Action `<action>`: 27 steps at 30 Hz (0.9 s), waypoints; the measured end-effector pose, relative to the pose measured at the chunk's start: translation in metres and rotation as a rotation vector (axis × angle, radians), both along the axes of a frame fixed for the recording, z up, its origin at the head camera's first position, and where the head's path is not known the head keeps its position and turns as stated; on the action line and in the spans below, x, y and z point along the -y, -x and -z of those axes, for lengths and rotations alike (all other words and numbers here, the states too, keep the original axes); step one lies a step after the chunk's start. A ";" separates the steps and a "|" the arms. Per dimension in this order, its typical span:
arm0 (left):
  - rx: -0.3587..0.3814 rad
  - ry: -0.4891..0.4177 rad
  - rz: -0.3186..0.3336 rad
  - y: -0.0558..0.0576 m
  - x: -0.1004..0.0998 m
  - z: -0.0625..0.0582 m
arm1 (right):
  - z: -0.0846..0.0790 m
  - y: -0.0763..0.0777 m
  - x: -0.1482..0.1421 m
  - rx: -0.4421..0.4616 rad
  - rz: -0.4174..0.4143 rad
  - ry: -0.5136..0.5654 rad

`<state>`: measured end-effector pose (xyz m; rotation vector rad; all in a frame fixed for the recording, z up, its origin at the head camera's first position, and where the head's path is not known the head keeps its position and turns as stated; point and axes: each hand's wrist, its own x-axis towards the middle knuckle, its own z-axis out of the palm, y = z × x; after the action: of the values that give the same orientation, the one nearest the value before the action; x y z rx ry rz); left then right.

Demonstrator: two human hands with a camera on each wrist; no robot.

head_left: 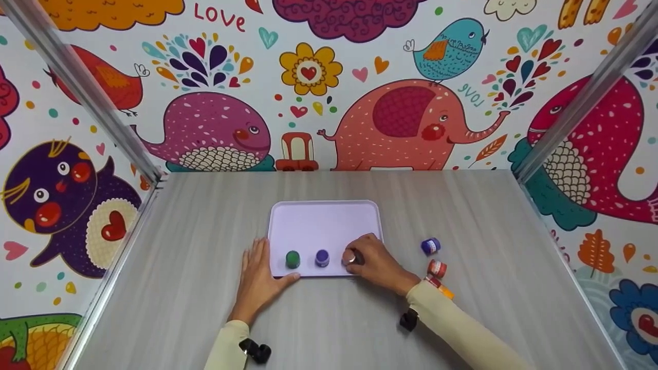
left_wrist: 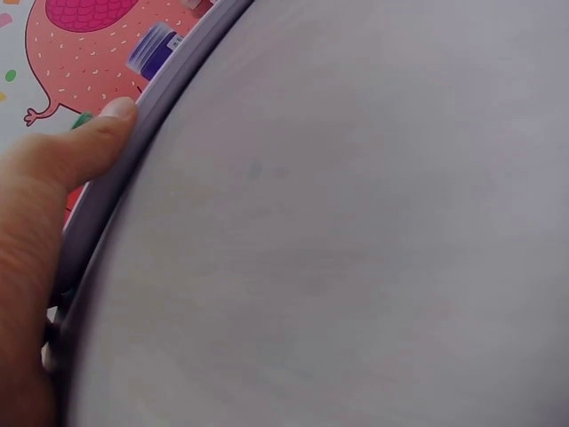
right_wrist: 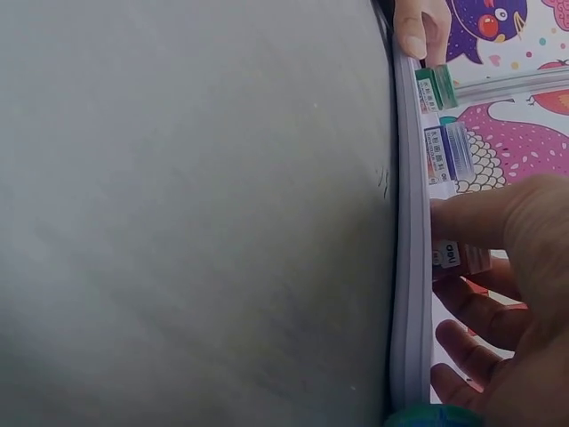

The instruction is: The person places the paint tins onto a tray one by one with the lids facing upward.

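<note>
A lilac tray [head_left: 324, 218] lies on the table. My left hand [head_left: 258, 282] rests at its front left corner, fingers straight along the left side and thumb on the front rim. In the left wrist view the thumb [left_wrist: 105, 138] touches that rim. On the tray stand a green paint jar [head_left: 292, 259] and a purple paint jar [head_left: 322, 258], in a row near the front. At the right end of this row, my right hand [head_left: 378, 262] pinches a reddish-brown paint jar [head_left: 349, 257] between thumb and fingers. Its label [right_wrist: 449, 255] shows in the right wrist view, with its base close to the tray.
Right of the tray, a blue jar [head_left: 431, 246] and a red jar [head_left: 437, 268] lie on the table [head_left: 205, 221]. An orange jar [head_left: 445, 292] and another red one [head_left: 433, 280] are partly behind the right sleeve. Patterned walls and metal posts [head_left: 570, 103] bound the table.
</note>
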<state>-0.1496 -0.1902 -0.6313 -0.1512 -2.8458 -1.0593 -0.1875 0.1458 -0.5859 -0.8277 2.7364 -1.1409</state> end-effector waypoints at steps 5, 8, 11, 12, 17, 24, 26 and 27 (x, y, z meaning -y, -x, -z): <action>-0.012 0.005 0.003 0.001 -0.001 0.001 | -0.003 0.000 -0.006 -0.019 -0.010 0.021; -0.021 0.007 0.004 0.002 -0.001 0.000 | -0.007 0.000 -0.011 -0.027 -0.003 0.027; -0.025 0.011 0.003 0.002 -0.002 -0.001 | -0.012 0.002 -0.020 -0.016 0.019 0.012; -0.024 0.013 0.003 0.002 -0.002 -0.001 | -0.013 0.002 -0.023 -0.015 0.026 0.006; -0.004 0.015 0.002 0.001 -0.002 -0.002 | -0.015 0.006 -0.043 0.007 0.057 0.008; 0.007 0.013 -0.002 0.000 -0.001 -0.001 | -0.015 0.008 -0.070 0.045 0.118 -0.006; 0.003 0.015 -0.002 0.000 -0.001 -0.001 | -0.015 0.008 -0.078 0.053 0.132 -0.001; 0.001 0.016 -0.003 0.000 -0.001 -0.001 | -0.015 0.008 -0.082 0.062 0.140 0.000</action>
<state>-0.1497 -0.1890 -0.6301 -0.1471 -2.8548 -1.0368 -0.1953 0.2281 -0.5708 -0.5981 2.7799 -1.1696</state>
